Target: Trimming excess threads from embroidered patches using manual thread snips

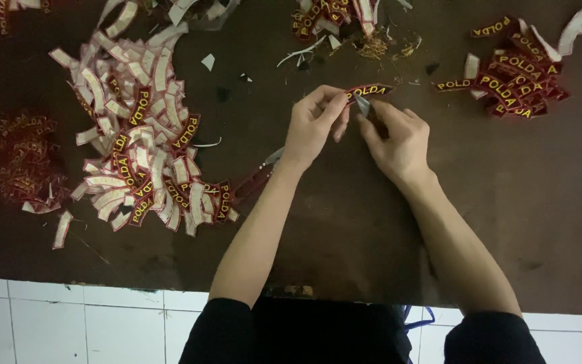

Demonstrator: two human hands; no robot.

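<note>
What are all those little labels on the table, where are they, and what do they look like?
Held patch: between left hand and right hand, curved, dark red, yellow letters.
Big pile: left of the hands, mostly white backs up, some red.
Right pile: upper right, red with yellow letters.
Top pile: top edge, red and white.
Far-left heap: dark red, dim.

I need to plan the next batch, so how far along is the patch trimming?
Done, it seems: a small pile of patches lies face up at the right, with scraps at the top. In hand: the left hand pinches one patch while the right hand works a small metal tool at its edge. Left: the big pile on the left, many face down, looks much larger, so most remains.
</note>
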